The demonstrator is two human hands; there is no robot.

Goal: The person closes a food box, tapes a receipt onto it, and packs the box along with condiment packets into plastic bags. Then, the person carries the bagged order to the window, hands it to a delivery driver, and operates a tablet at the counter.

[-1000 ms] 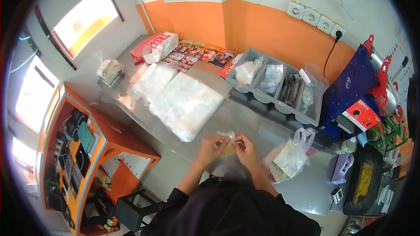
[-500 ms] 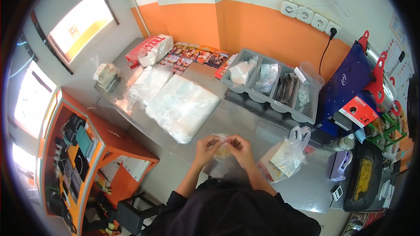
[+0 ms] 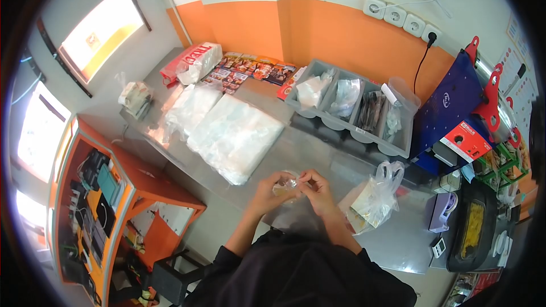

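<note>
At the step, by the look of it, of working the gathered top of a small clear bag (image 3: 292,184), between both hands and over the near edge of the counter (image 3: 392,253). Gripping one side of it with the left hand (image 3: 267,194), with thumb and fingers curled nearly closed. Pinching at the top with the right hand (image 3: 319,194), by thumb and forefinger drawn together. Too small and shiny there to tell the exact contact. Placed between the plastic stack (image 3: 236,136) and the carrier bag (image 3: 382,196). Next, probably, calling for a steady left hold and a light, precise right pinch on thin, slippery plastic.
</note>
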